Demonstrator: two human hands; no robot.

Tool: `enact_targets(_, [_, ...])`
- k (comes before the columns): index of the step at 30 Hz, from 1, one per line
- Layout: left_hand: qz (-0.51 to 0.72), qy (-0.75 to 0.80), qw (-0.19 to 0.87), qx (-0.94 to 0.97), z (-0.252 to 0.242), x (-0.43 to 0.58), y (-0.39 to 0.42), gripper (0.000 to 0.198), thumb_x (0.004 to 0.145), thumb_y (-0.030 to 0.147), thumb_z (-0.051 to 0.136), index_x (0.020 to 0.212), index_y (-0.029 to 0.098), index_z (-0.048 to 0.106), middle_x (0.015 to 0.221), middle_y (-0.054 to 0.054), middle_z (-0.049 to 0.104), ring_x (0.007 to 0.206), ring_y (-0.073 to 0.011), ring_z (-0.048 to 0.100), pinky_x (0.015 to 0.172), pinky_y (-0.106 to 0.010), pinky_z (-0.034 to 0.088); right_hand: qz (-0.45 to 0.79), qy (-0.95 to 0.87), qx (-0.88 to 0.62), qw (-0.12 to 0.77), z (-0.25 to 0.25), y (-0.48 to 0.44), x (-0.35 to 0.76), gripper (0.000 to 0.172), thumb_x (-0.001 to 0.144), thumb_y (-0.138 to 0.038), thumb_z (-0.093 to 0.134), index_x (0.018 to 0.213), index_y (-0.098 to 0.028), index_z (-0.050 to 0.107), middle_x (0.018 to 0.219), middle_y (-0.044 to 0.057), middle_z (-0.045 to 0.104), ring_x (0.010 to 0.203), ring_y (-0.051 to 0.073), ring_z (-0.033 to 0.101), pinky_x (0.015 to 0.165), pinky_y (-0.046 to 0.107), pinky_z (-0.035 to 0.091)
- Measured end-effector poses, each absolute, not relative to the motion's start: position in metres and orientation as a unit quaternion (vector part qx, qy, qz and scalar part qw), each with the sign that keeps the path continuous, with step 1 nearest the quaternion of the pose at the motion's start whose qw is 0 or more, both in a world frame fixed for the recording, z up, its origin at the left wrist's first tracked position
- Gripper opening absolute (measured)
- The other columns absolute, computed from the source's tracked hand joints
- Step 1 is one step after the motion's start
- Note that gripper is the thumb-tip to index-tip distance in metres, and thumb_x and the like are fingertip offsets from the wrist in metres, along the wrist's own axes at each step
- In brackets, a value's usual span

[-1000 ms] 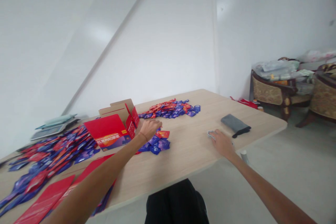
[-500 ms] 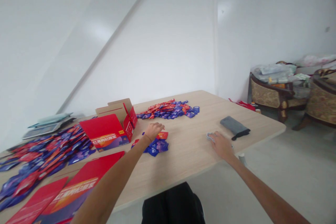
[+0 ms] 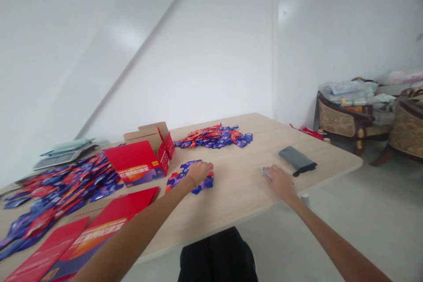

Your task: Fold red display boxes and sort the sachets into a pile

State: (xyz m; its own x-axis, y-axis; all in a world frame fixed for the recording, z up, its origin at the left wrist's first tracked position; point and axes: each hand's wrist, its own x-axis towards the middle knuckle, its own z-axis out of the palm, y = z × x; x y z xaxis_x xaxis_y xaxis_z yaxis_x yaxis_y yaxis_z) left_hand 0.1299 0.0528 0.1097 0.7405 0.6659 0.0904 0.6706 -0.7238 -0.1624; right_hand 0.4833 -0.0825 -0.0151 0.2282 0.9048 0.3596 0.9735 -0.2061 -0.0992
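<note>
My left hand [image 3: 200,173] is over a small pile of blue and red sachets [image 3: 181,175], its fingers bent down at the pile's right side; whether they grip a sachet is hidden. On the right, my right hand [image 3: 279,180] rests on the table [image 3: 238,185] with its fingers closed on a small whitish crumpled item [image 3: 265,170]. Just beyond that hand lies a grey pouch [image 3: 296,159] with a dark end. Open red boxes [image 3: 140,165] stand left of the small pile.
A larger sachet pile [image 3: 213,136] lies near the wall. Many more sachets [image 3: 66,189] spread over the left side, with flat red cartons [image 3: 99,233] in front and stacked packets [image 3: 68,152] behind. Loaded armchairs [image 3: 340,119] stand at the right beyond the table edge.
My left hand has lowered onto the small pile and moved slightly right, its fingers now bent down. My right hand stays in nearly the same place. The view has shifted slightly.
</note>
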Motion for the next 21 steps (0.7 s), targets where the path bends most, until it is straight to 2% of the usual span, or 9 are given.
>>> enact_targets(2, [-0.032,-0.327,0.072,-0.942,0.102,0.128,0.032,0.033,0.106,0.024,0.044,0.130,0.022,0.066,0.127,-0.010,0.072,0.120,-0.0205,0.067,0.104,-0.032,0.049,-0.118,-0.610,-0.768,0.152,-0.015,-0.083,0.483,0.039,0.102,-0.025,0.043,0.132,-0.027,0.067,0.123,0.008,0.064,0.102,0.021,0.063,0.082,0.030,0.045])
enact_targets(4, [-0.038,-0.264,0.026,-0.963,0.086,0.126,0.011,0.031,0.105,0.026,0.050,0.132,0.024,0.065,0.134,-0.005,0.070,0.126,-0.0161,0.063,0.110,-0.027,0.045,-0.123,-0.610,-0.768,0.151,-0.016,-0.083,0.483,0.038,0.102,-0.024,0.043,0.131,-0.026,0.067,0.122,0.009,0.064,0.102,0.022,0.063,0.081,0.030,0.045])
enact_targets(6, [-0.052,-0.161,-0.078,-0.982,0.065,0.125,-0.006,0.038,0.095,0.031,0.067,0.133,0.022,0.066,0.137,-0.007,0.068,0.127,-0.0205,0.063,0.111,-0.030,0.046,-0.127,-0.609,-0.767,0.153,-0.017,-0.083,0.483,0.038,0.101,-0.024,0.043,0.130,-0.026,0.068,0.123,0.009,0.064,0.102,0.022,0.063,0.081,0.030,0.046])
enact_targets(8, [-0.082,-0.132,-0.135,-0.979,0.046,0.126,-0.017,0.049,0.087,0.032,0.075,0.133,0.021,0.065,0.138,-0.009,0.067,0.127,-0.0256,0.064,0.111,-0.036,0.048,-0.130,-0.610,-0.766,0.153,-0.019,-0.082,0.484,0.038,0.101,-0.024,0.044,0.130,-0.027,0.068,0.123,0.009,0.064,0.103,0.022,0.063,0.081,0.030,0.046])
enact_targets(11, [-0.127,-0.165,-0.149,-0.967,0.034,0.127,-0.023,0.041,0.088,0.020,0.065,0.129,0.021,0.066,0.142,-0.009,0.065,0.130,-0.0250,0.062,0.113,-0.040,0.048,-0.137,-0.614,-0.763,0.149,-0.022,-0.080,0.486,0.040,0.101,-0.023,0.042,0.132,-0.026,0.067,0.124,0.009,0.065,0.103,0.022,0.064,0.082,0.030,0.047])
enact_targets(13, [-0.136,-0.155,-0.140,-0.968,0.035,0.126,-0.027,0.043,0.092,0.015,0.056,0.134,0.022,0.063,0.149,-0.009,0.058,0.138,-0.0228,0.055,0.117,-0.041,0.044,-0.140,-0.615,-0.761,0.149,-0.025,-0.079,0.487,0.041,0.101,-0.023,0.041,0.132,-0.025,0.067,0.124,0.009,0.065,0.102,0.022,0.064,0.084,0.031,0.047])
enact_targets(18, [-0.090,-0.073,-0.134,-0.984,0.038,0.117,-0.040,0.052,0.107,0.034,0.040,0.158,0.026,0.039,0.166,-0.006,0.036,0.156,-0.0228,0.028,0.128,-0.044,0.026,-0.144,-0.615,-0.759,0.155,-0.032,-0.076,0.491,0.042,0.101,-0.026,0.039,0.133,-0.026,0.067,0.124,0.008,0.066,0.103,0.022,0.063,0.085,0.031,0.047])
enact_targets(21, [-0.062,-0.079,-0.135,-0.986,0.030,0.114,-0.044,0.055,0.108,0.042,0.037,0.161,0.027,0.036,0.168,-0.005,0.032,0.158,-0.0253,0.022,0.129,-0.048,0.022,-0.144,-0.616,-0.759,0.152,-0.033,-0.075,0.492,0.041,0.101,-0.027,0.040,0.132,-0.027,0.068,0.123,0.008,0.067,0.102,0.022,0.063,0.085,0.031,0.048])
